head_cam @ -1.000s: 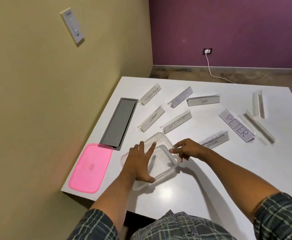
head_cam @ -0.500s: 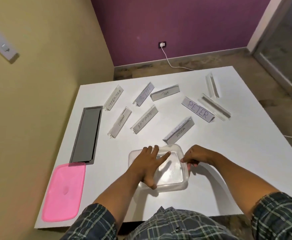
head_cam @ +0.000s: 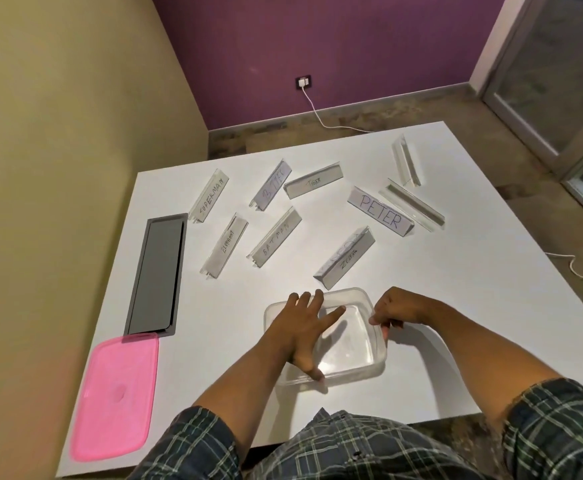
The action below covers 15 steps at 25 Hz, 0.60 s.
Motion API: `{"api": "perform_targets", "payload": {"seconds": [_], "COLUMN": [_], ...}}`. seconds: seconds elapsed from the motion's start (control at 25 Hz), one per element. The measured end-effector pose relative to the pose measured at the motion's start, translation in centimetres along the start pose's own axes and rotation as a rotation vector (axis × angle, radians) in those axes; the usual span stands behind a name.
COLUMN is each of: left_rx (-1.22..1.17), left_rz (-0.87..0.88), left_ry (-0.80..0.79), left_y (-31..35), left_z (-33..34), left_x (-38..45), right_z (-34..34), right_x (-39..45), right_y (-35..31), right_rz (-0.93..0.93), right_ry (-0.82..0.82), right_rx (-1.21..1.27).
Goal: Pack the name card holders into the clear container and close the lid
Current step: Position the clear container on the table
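Clear container [head_cam: 362, 370] under both hands, lid off

A pink lid [head_cam: 115, 396] lies on a white table [head_cam: 456, 306] (grey inset panel [head_cam: 158, 275]), below green-plaid sleeves [head_cam: 560, 434].

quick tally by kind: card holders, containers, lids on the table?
Name card holders: 9, namely 7 labelled (SUPERMAN, the purple-lettered one, TIGER, ELEPHANT, BATMAN, ZEBRA, PETER) and 2 blank
Clear container: 1
Pink lid: 1
Total: 11
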<state>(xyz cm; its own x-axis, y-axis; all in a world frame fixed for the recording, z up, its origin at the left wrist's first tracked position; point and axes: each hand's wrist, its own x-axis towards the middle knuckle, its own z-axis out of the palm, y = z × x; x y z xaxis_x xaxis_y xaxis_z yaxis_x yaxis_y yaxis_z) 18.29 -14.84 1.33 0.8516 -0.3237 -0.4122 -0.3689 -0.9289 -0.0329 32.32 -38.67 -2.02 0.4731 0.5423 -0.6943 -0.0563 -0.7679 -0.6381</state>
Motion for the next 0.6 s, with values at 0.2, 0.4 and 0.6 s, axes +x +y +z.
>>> {"api": "perform_targets", "payload": {"seconds": [0.2,0.4,0.6], "left_rx": [-0.004,-0.205,-0.515], "left_rz": [0.026,-0.097,-0.392], "left_ry": [0.052,0.111,0.122], "left_y": [-1.0,-2.0,-3.7], "left_z": [0.5,0.3,-0.4], "left_x": [0.0,0.3,2.1], "right_z": [-0.7,-1.3,-2.5], "right_x": [-0.1,0.1,0.3], "right_y": [-0.9,-2.3,-2.8], "right_rz": [0.017,0.024,-0.012], "right_ry": [-0.084,-0.075,0.193], "right_rx": [-0.102,-0.133,-0.116]}}
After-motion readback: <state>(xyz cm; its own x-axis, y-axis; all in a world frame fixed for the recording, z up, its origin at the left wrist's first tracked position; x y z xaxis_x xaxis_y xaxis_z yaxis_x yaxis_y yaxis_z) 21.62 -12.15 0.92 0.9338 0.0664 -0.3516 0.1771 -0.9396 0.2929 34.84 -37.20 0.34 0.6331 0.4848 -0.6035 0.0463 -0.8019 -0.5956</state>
